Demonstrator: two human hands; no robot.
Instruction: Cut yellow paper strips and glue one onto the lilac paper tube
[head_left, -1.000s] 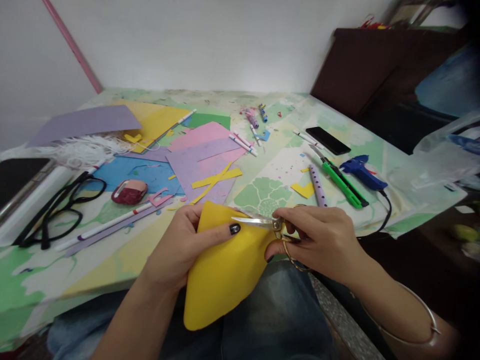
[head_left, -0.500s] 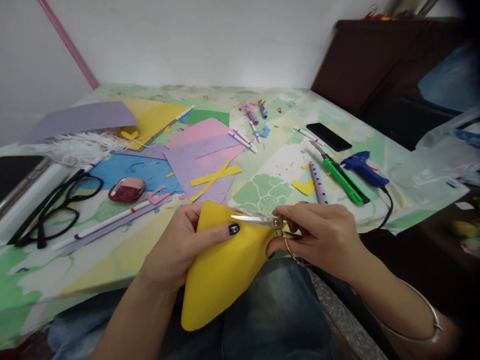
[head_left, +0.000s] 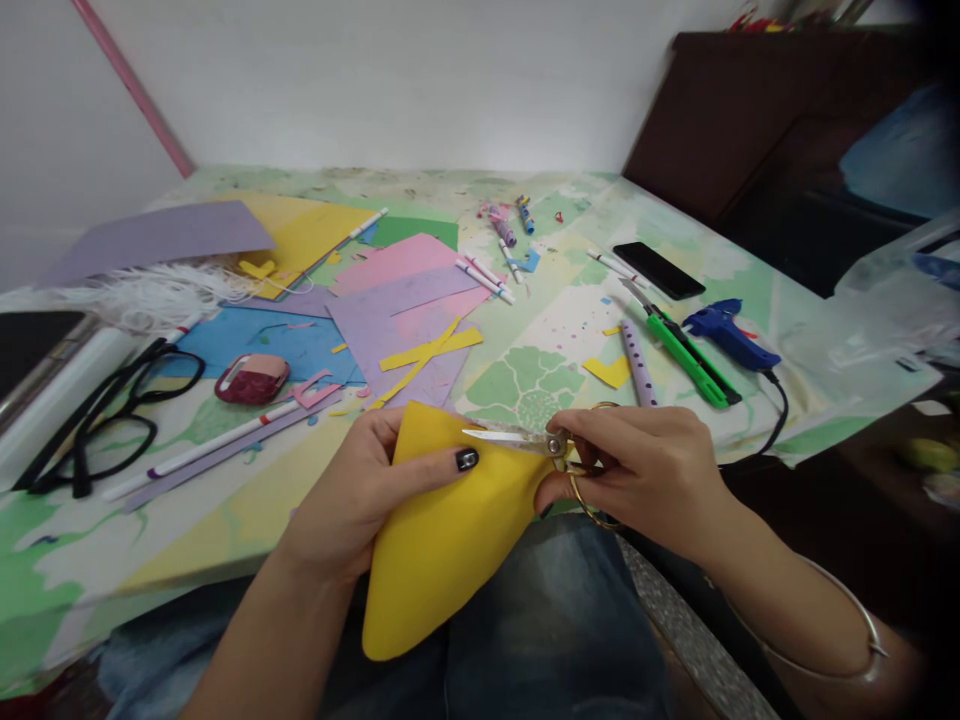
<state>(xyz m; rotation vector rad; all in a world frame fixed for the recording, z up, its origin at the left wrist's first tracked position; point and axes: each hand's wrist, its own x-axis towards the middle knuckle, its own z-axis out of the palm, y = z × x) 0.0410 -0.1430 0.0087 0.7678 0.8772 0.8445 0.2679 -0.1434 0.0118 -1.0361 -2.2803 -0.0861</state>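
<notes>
My left hand grips a yellow foam-like sheet by its left edge, the thumb pressed flat on top and the fingers behind. The sheet hangs over my lap in front of the table edge. In my right hand is a pair of scissors with gold-coloured handle loops, finger and thumb in the loops. The blades lie across the sheet's upper edge and point left toward my left thumb. One blade shows on top; the other is hidden, apparently behind the sheet.
On the patterned tablecloth lie purple paper, crossed yellow strips, black glasses and an earphone-like case. To the right are a green utility knife, a blue glue gun, a phone and a polka-dotted purple roll.
Almost nothing differs. Both hands, the scissors and the yellow sheet keep nearly the same position; the view has shifted very slightly.
</notes>
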